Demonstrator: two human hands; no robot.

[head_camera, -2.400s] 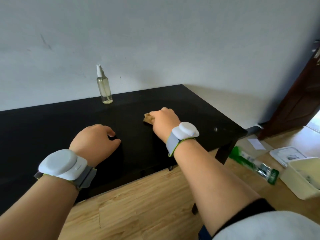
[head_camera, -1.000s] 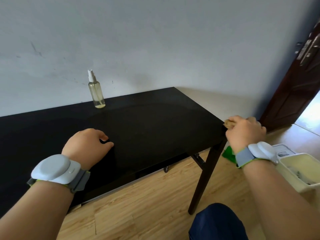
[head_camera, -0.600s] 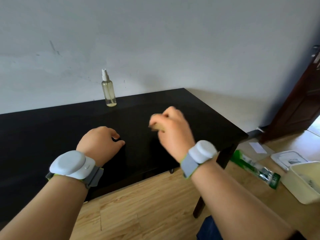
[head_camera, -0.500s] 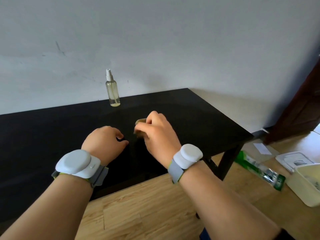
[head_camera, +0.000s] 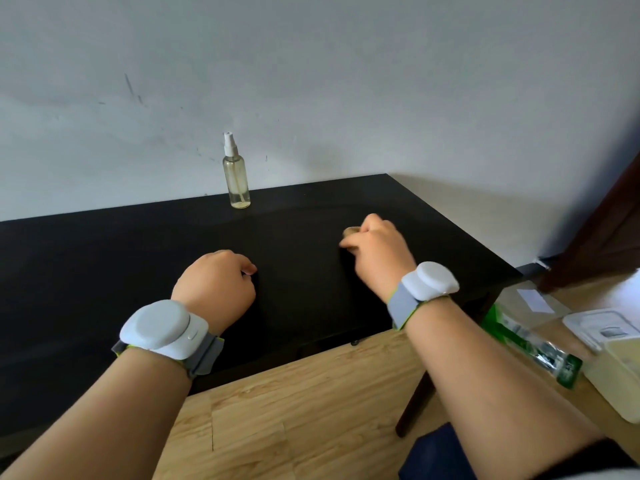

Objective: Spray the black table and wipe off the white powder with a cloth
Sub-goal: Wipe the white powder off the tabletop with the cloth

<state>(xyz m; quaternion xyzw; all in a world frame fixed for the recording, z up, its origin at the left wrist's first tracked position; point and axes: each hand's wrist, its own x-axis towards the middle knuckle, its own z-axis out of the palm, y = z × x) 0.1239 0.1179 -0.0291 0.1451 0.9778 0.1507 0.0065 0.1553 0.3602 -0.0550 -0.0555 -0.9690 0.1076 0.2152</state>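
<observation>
Head view, one entry per item.

- Black table point(head_camera: 104, 271): set against a pale wall point(head_camera: 311, 81). Its glossy top is seen from the near edge, and one dark leg is seen at the right.
- Spray bottle point(head_camera: 236, 174): clear, with yellowish liquid and a white nozzle. It is stood upright at the far edge of the table beside the wall, well apart from both hands.
- Cloth point(head_camera: 349, 233): tan and bunched small. It is pinched in the curled fingers and thumb of the right hand point(head_camera: 377, 252) over the right part of the tabletop. Only a small part is seen past the knuckles. Whether it touches the surface cannot be told.
- Left hand point(head_camera: 214, 289): rested on the table near the front edge, with the fingers tucked under into a loose fist. Nothing is seen held in it.
- Wrist devices: a white puck on a grey band is worn on the left wrist point(head_camera: 159, 327) and another on the right wrist point(head_camera: 431, 282).
- Wooden floor point(head_camera: 294, 410): light planks are seen below the table edge.
- On the floor at the right: a green packet point(head_camera: 533, 348), a cream container point(head_camera: 620, 379) and a white lid point(head_camera: 602, 329).
- Dark door point(head_camera: 606, 237): seen at the right edge.
</observation>
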